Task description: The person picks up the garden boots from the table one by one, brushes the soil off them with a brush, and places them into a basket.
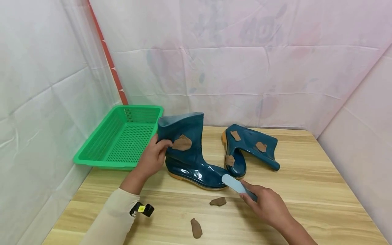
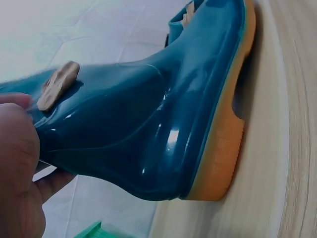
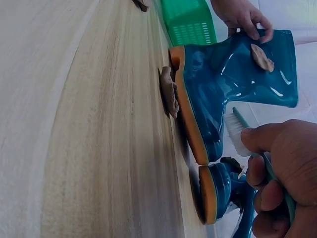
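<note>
A dark blue rubber boot [image 1: 191,160] with an orange sole stands upright on the wooden table. My left hand [image 1: 152,157] grips its shaft near the rear edge, thumb beside a brown clay-like patch [image 1: 182,143]. In my right hand [image 1: 271,207] is a brush [image 1: 233,183], its white bristles [image 3: 235,133] facing the boot's front at the toe. Whether the bristles touch the boot, I cannot tell. The other boot [image 1: 247,136] lies on its side to the right, with several brown patches on it.
Two loose brown pieces lie on the table, one [image 1: 218,201] just in front of the upright boot and one [image 1: 196,228] closer to the front edge. At the back left sits a green plastic basket [image 1: 114,164]. White sheeting [image 1: 226,78] encloses the back and sides.
</note>
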The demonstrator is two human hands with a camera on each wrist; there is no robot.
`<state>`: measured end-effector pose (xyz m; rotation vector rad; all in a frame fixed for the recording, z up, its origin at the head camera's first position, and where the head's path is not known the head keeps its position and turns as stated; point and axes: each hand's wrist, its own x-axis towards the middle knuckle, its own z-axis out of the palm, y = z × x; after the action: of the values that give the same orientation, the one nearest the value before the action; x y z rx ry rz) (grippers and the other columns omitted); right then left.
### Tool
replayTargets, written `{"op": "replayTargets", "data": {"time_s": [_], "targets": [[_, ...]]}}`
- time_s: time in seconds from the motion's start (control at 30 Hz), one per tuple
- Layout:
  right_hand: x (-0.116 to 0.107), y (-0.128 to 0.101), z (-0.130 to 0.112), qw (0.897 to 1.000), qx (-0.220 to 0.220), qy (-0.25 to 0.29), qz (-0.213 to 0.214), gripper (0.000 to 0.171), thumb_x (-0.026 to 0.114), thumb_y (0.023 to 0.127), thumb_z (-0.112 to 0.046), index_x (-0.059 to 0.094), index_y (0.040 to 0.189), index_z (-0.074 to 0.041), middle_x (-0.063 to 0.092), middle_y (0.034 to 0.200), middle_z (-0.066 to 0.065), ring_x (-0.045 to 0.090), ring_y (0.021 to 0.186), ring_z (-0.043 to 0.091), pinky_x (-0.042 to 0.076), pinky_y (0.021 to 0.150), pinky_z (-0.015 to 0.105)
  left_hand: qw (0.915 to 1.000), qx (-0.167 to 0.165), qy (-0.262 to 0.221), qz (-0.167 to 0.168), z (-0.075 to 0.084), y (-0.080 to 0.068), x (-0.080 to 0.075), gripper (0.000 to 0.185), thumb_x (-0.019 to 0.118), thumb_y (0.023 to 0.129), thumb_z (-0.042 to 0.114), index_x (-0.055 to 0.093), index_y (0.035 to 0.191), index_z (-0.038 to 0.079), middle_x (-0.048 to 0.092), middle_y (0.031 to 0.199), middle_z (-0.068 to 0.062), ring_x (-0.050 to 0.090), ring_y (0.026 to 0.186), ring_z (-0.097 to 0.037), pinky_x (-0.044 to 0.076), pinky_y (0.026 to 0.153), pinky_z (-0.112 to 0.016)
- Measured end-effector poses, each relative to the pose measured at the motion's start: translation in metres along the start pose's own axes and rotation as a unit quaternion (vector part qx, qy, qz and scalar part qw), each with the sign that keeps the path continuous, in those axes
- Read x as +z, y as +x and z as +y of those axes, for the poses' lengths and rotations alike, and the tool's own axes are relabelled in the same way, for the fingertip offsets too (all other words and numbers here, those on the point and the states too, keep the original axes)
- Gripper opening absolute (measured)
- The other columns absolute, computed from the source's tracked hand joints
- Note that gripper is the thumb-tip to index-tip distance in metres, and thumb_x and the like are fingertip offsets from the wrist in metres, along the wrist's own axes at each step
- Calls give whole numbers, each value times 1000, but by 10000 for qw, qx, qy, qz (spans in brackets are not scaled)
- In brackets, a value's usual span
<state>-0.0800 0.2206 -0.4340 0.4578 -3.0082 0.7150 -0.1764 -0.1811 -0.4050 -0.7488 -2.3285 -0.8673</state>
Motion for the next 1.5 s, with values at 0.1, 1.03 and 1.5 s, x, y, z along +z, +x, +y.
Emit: {"op": "replayTargets", "data": {"time_s": [0.1,1.03,1.5], "targets": [[2,1,-1,9999,-103,23,73,48,77,94,-28,67,138,-12,74,98,-4,55,71,7,44,61,28,9991,-278,-242,-197,2,-2,-5,22,56,104,-1,70,116,10,54,107,-14,52,84,-21,49,69,-40],[-4,65,-63,9719,-1895,290,1363,51,77,94,-26,64,141,-9,66,79,-2,45,58,3,38,51,24,9882,-1097,-518,-939,11,-8,-28,74,70,93,-8,48,155,25,70,107,-18,48,62,-14,56,81,-46],[7,101,-110,9658,-1827,308,1814,54,75,96,-29,60,144,-10,74,98,12,46,52,8,33,43,26,9838,-1289,-1082,-623,10,-18,-23,73,69,90,-15,54,151,23,55,147,-13,60,122,-33,53,93,-51]]}}
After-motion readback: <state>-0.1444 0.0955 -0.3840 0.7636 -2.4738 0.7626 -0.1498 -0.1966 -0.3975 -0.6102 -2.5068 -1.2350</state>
